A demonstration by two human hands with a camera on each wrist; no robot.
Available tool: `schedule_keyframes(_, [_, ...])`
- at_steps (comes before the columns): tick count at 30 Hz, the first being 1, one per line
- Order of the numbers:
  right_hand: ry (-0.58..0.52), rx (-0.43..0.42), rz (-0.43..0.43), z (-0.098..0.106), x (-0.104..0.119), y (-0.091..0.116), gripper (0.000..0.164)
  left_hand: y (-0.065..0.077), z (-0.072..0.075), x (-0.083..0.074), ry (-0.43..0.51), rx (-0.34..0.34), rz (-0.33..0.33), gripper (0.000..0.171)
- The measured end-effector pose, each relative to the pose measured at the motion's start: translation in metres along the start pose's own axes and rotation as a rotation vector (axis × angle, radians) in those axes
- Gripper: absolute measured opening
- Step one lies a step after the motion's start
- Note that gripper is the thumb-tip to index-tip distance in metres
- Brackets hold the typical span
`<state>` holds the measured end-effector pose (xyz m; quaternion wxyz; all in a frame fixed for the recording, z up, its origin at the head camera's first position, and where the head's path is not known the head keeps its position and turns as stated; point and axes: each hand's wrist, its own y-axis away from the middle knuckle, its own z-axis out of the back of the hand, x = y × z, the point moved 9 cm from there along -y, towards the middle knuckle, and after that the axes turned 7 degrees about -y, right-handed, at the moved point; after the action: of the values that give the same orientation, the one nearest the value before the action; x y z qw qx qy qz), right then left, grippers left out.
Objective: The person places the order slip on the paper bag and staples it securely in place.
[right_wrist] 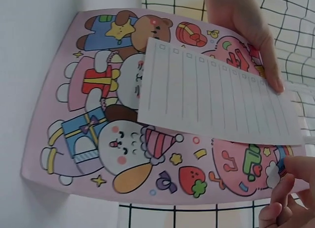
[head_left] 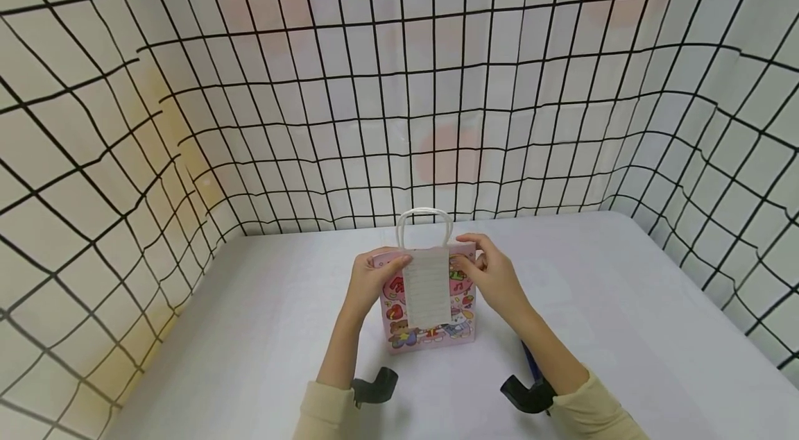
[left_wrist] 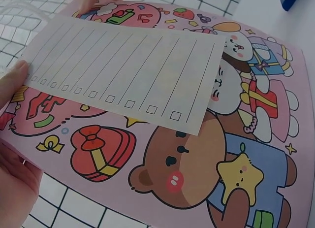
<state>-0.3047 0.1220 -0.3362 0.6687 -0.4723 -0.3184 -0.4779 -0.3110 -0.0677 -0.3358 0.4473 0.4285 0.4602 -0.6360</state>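
Observation:
A pink paper gift bag (head_left: 465, 336) with cartoon animals and presents stands upright on the table, its white handle (head_left: 424, 211) pointing up. A narrow white lined checklist sheet (head_left: 427, 291) lies against its front; in the left wrist view the sheet (left_wrist: 118, 65) shows a row of small boxes. My left hand (head_left: 368, 280) grips the bag's upper left edge, thumb over the sheet's top left corner. On the other side my right hand (head_left: 496, 280) pinches the bag's upper right edge, its thumb close to the sheet. Fingers behind the bag are partly hidden.
The white table (head_left: 262, 329) spreads around the bag. Black grid netting (head_left: 374, 93) over pale cloth encloses the back and sides. A dark blue object (head_left: 530, 360) lies partly hidden under the right forearm. A black wrist mount (head_left: 377, 386) sits by the left cuff.

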Motion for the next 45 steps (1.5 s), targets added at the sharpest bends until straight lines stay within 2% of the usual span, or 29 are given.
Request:
schedule_keyframes(8, [0.004, -0.009, -0.058, 0.007, -0.013, 0.015, 0.043, -0.001, -0.002, 0.001, -0.016, 0.011, 0.004, 0.022])
schedule_keyframes(16, [0.102, -0.043, -0.071, 0.018, -0.020, 0.030, 0.035, -0.001, -0.002, 0.001, -0.035, 0.012, -0.003, 0.023])
schedule_keyframes(26, [0.161, -0.079, -0.127, 0.033, -0.036, 0.055, 0.038, -0.002, -0.001, 0.002, -0.030, 0.023, -0.009, 0.022])
schedule_keyframes(35, [0.240, -0.066, -0.279, 0.044, -0.049, 0.077, 0.044, -0.004, -0.001, 0.003, -0.033, 0.017, -0.010, 0.022])
schedule_keyframes(45, [0.278, -0.065, -0.401, 0.054, -0.069, 0.103, 0.051, -0.003, -0.001, 0.002, -0.027, 0.023, -0.013, 0.022])
